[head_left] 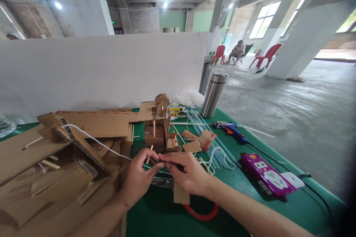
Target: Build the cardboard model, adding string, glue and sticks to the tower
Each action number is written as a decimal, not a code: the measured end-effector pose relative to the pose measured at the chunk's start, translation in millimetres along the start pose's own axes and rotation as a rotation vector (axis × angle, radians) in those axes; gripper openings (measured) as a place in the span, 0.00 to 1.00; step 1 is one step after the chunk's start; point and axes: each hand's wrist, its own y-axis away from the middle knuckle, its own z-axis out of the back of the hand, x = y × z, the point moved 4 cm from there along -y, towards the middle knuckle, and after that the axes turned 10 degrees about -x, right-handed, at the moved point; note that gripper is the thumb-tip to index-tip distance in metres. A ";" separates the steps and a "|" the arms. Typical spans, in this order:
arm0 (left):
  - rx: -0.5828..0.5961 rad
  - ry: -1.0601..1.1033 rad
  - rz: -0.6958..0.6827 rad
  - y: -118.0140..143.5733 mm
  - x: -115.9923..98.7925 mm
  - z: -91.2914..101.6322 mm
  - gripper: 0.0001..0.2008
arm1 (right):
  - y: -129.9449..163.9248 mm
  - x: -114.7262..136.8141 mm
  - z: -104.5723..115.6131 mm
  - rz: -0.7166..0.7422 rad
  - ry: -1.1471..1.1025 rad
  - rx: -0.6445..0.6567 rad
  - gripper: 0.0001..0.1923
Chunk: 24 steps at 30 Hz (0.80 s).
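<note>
My left hand [140, 174] and my right hand [189, 174] meet over the green table, fingertips pinched together; the small piece between them is too hidden to name. A short wooden stick [149, 154] shows at my left index finger. White cord [100, 142] runs from the cardboard structure [91, 124] on the left to my left hand, and a white strand shows below the fingers. Just beyond my hands stands a cardboard part with a round disc [162, 99] on top. Scissors with a red handle [204, 216] lie beneath my right hand, partly covered by a cardboard piece [181, 192].
A steel flask [214, 95] stands at the table's right edge. Near it lie a blue glue gun [233, 131] with a black cable, clear glue sticks [222, 148], cardboard scraps [207, 139] and a purple box [267, 176]. A white panel [105, 70] rises behind.
</note>
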 end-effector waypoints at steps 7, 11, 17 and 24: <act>-0.039 -0.083 -0.143 -1.6 -8.1 1.1 0.04 | 1.7 -6.1 -5.6 -0.246 0.008 -0.024 0.12; -0.059 -0.123 -0.225 -2.2 -13.3 2.0 0.04 | -0.6 -7.0 -1.5 -0.264 0.014 -0.041 0.09; 0.022 -0.154 -0.238 -1.0 -14.3 -1.7 0.04 | -5.5 -2.3 4.0 -0.230 -0.013 0.044 0.08; 0.032 -0.129 -0.260 2.0 -16.9 -2.1 0.07 | -6.5 -9.3 3.9 -0.256 -0.077 0.017 0.11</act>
